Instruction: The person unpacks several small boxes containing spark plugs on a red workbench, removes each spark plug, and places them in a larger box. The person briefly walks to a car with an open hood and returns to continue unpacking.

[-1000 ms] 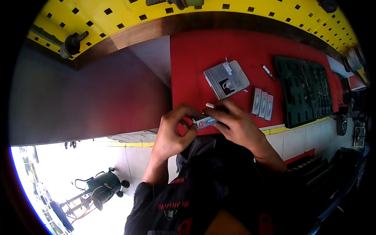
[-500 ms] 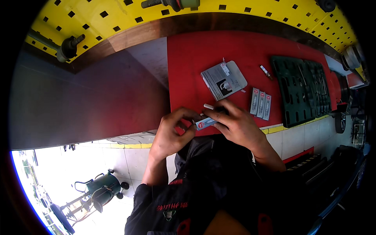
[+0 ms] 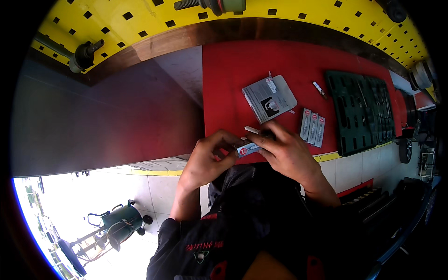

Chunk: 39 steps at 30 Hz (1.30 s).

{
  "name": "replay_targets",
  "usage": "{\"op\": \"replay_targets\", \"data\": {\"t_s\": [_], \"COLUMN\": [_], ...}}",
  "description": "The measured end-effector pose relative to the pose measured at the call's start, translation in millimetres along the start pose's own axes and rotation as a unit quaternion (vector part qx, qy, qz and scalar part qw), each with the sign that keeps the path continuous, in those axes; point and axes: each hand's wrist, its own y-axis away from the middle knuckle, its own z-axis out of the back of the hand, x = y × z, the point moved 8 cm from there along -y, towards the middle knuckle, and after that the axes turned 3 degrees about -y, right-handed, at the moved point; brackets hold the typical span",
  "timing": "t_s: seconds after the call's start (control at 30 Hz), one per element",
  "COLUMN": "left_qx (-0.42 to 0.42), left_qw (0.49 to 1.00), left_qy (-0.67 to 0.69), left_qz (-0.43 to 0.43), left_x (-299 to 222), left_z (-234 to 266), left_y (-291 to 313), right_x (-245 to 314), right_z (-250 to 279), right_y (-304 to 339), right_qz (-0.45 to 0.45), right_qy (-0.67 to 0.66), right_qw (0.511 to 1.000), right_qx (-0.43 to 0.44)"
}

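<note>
In front of my body, a small grey spark plug box (image 3: 247,149) with a red round mark is held between both hands. My left hand (image 3: 210,156) is closed, thumb and fingers pinching its left end. The fingers of my right hand (image 3: 288,151) wrap round its right end. A slim white piece (image 3: 252,130) sticks out above my right fingers; its other end is hidden, so I cannot tell what it is. Just beyond lies a larger grey carton (image 3: 269,97) with its flap raised. Three more small spark plug boxes (image 3: 312,128) lie side by side right of my right hand.
A loose spark plug (image 3: 319,89) lies on the red bench top (image 3: 228,65), left of an open dark green tool case (image 3: 359,112). Behind rises a yellow pegboard (image 3: 280,14) with hanging parts. A green wheeled tank (image 3: 121,221) stands on the floor at lower left.
The whole view has shifted slightly, with the bench things sitting a little lower and farther right. Both hands keep their hold on the small box, with hardly any finger movement.
</note>
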Motion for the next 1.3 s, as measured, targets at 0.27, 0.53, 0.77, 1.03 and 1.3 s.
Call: {"op": "replay_targets", "data": {"t_s": [0.27,0.53,0.77,1.03,1.3], "left_qx": [-0.048,-0.098,-0.157,-0.115,-0.075], "left_qw": [0.997,0.994,0.987,0.988,0.990], "left_qy": [0.056,0.013,0.004,0.102,0.112], "left_qz": [0.032,0.042,0.026,0.024,0.039], "left_x": [20.6,15.3,13.9,27.5,36.3], "left_z": [-7.4,-7.0,-8.2,-13.6,-27.7], "left_y": [0.9,1.9,-2.2,0.7,1.9], "right_x": [-1.6,-1.2,15.8,8.5,-0.9], "right_z": [-0.3,0.5,-0.5,-7.2,-10.1], "right_y": [0.8,-1.0,-3.3,3.3,13.3], "right_qz": [0.007,0.004,0.042,0.003,-0.006], "right_qy": [0.040,0.041,0.054,-0.041,-0.093], "right_qw": [0.999,0.999,0.997,0.999,0.994], "right_qx": [-0.011,-0.019,-0.029,0.029,0.055]}}
